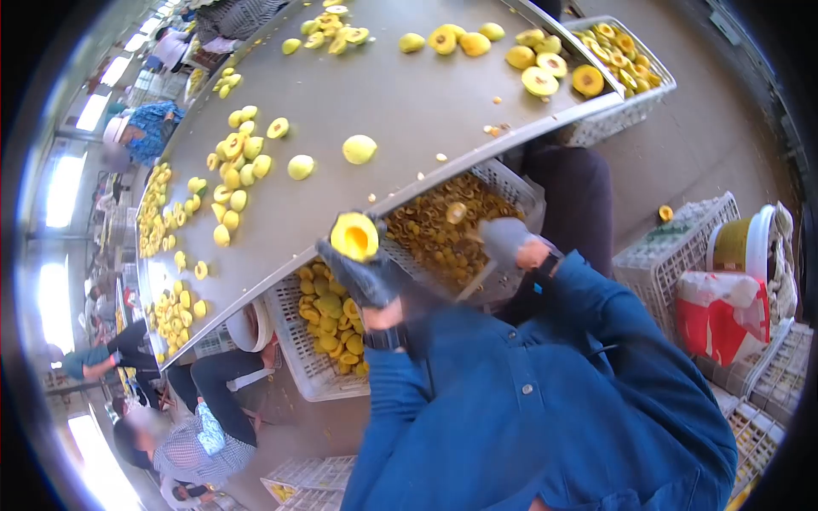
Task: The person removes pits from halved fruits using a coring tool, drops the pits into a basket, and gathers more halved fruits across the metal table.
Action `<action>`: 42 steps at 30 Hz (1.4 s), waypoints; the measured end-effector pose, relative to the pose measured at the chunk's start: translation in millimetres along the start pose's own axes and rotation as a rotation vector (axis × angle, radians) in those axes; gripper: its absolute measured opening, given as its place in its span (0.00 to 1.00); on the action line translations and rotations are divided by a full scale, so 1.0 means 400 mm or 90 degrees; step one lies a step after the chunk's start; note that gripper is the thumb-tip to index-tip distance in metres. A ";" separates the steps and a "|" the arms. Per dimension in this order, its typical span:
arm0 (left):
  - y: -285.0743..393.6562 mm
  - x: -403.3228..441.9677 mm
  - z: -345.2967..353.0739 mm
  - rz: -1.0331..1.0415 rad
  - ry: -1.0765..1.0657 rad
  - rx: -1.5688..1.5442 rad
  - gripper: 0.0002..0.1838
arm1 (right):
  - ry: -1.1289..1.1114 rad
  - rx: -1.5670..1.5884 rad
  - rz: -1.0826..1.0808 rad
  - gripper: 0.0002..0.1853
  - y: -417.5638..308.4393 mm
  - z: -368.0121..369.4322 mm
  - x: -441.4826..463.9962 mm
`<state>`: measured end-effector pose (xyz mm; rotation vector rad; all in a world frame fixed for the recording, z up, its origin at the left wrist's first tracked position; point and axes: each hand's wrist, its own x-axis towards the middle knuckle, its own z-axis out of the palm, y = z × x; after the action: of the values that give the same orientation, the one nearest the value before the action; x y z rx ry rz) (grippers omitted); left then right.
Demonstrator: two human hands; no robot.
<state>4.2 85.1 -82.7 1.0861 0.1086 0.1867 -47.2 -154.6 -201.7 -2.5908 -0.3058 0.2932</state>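
Observation:
A halved yellow peach [354, 237], cut face up with a hollow in its middle, sits in my left hand [366, 271]. That hand wears a dark glove and is closed round the fruit at the table's edge. My right hand [506, 242], in a grey glove, is curled and slightly blurred above a crate of brown pits and scraps [439, 234]. What it holds, if anything, cannot be made out. A pale roundish piece [457, 212] shows over the scraps, left of my right hand. Below my left hand stands a white crate of yellow peach halves [328, 319].
Peach halves [239, 157] lie scattered over the metal table [341, 94]. Another crate of halves [615, 55] stands at its right corner. White crates [677, 243], a bucket [741, 245] and a red-and-white bag [722, 315] are at right. Other people [200, 447] sit along the left.

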 end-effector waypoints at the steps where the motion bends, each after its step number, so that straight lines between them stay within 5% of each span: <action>1: 0.013 -0.002 -0.036 0.003 -0.009 -0.024 0.32 | -0.017 0.015 0.045 0.12 0.011 0.003 0.003; 4: 0.017 -0.004 -0.267 0.290 0.166 0.563 0.29 | -0.025 0.071 0.116 0.14 0.025 0.031 -0.012; 6: 0.083 0.036 -0.368 0.236 0.168 0.589 0.24 | -0.007 0.102 0.137 0.15 0.039 0.053 -0.015; 8: 0.087 0.109 -0.500 0.320 0.260 0.736 0.20 | 0.016 0.122 0.152 0.16 0.047 0.071 -0.013; 14: 0.122 0.466 -0.279 0.492 -0.042 0.918 0.22 | -0.036 0.147 0.120 0.16 -0.028 0.012 -0.010; 17: 0.018 0.684 -0.236 0.418 -0.201 1.097 0.33 | -0.058 0.153 0.108 0.16 -0.048 0.006 -0.027; 18: -0.039 0.746 -0.252 0.429 -0.209 1.119 0.32 | -0.078 0.144 0.120 0.16 -0.056 -0.004 -0.033; 20: -0.096 0.779 -0.237 0.204 -0.288 1.183 0.29 | -0.094 0.131 0.141 0.15 -0.061 -0.015 -0.038; 23: -0.061 0.696 -0.133 0.168 -0.285 1.284 0.27 | -0.070 0.135 0.139 0.14 -0.059 -0.021 -0.050; 26: -0.047 0.637 -0.160 0.201 -0.337 0.919 0.24 | -0.003 0.187 0.083 0.14 -0.074 -0.049 -0.045; 27: -0.005 0.564 -0.122 -0.134 -0.242 0.470 0.21 | 0.027 0.216 0.054 0.14 -0.094 -0.081 -0.037; 28: 0.020 0.486 -0.099 -0.145 -0.233 0.297 0.21 | 0.057 0.244 0.024 0.14 -0.120 -0.116 -0.026; 34: 0.103 0.123 0.091 0.045 -0.248 0.487 0.25 | 0.201 0.283 -0.025 0.14 -0.303 -0.301 0.010; 42: 0.080 -0.054 0.073 0.054 -0.234 0.391 0.26 | 0.287 0.211 -0.079 0.12 -0.351 -0.307 -0.037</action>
<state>-14.7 70.0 -41.0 1.7200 -0.2263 0.0230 -51.2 -97.1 -23.8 -2.2202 -0.2297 -0.2631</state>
